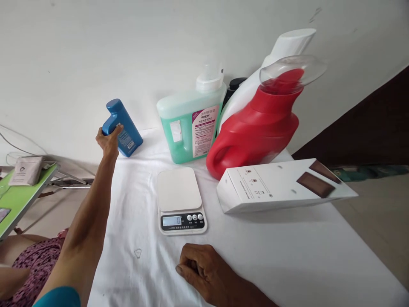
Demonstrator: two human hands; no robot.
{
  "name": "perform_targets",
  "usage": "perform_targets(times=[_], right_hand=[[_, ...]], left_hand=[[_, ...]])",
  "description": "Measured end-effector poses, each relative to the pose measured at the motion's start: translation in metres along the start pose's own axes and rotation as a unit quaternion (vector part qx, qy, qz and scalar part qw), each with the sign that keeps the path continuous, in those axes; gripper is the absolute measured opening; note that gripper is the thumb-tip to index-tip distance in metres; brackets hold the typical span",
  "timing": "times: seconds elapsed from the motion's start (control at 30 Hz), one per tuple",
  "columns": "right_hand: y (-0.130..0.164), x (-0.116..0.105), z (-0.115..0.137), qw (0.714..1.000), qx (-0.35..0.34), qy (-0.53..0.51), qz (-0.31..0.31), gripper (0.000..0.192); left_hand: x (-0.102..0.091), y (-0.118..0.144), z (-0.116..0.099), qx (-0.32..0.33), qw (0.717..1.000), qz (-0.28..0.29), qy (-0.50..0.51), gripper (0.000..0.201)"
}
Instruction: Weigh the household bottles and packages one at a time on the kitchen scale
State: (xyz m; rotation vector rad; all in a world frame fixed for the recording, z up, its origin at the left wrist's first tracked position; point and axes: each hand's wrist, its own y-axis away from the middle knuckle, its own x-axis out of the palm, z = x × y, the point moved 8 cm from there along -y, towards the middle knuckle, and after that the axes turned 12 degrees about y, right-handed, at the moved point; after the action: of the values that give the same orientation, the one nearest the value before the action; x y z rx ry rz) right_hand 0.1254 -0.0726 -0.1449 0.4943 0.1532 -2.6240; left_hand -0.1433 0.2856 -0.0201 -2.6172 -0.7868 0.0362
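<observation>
My left hand (pixel 109 139) is stretched out to the far left of the white table (pixel 287 256) and grips a small blue bottle (pixel 123 127), which stands tilted at the table's back edge. My right hand (pixel 204 269) rests on the cloth near the front, fingers curled in, holding nothing. Just beyond it sits a white digital kitchen scale (pixel 181 199) with a bare platform and its display reading 0.
Behind the scale stand a green detergent jug (pixel 189 122), a red jug with a clear cap (pixel 258 128) and a white bottle (pixel 284 47). A long white box (pixel 281 185) lies to the right. A green folding table (pixel 19 200) stands at the left.
</observation>
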Motion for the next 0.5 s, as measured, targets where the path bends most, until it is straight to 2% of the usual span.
perform_targets(times=[0.13,0.23,0.33,0.43,0.5], right_hand=[[-0.001,-0.002,0.002,1.0,-0.004,-0.004,-0.009,0.024],[-0.002,-0.002,0.004,1.0,-0.008,-0.001,-0.007,0.025],[-0.003,-0.003,0.006,1.0,-0.013,0.002,-0.005,0.027],[-0.002,-0.003,0.008,1.0,-0.014,0.002,-0.006,0.028],[-0.002,-0.003,0.009,1.0,-0.014,0.003,-0.005,0.028]], left_hand=[[-0.035,0.042,-0.022,-0.031,0.996,0.021,0.083,0.046],[-0.048,0.075,-0.049,-0.05,0.989,0.065,0.126,0.048],[-0.046,0.108,-0.085,-0.057,0.98,0.121,0.145,0.048],[-0.032,0.138,-0.119,-0.044,0.972,0.172,0.157,0.046],[-0.021,0.156,-0.133,-0.035,0.966,0.201,0.158,0.046]])
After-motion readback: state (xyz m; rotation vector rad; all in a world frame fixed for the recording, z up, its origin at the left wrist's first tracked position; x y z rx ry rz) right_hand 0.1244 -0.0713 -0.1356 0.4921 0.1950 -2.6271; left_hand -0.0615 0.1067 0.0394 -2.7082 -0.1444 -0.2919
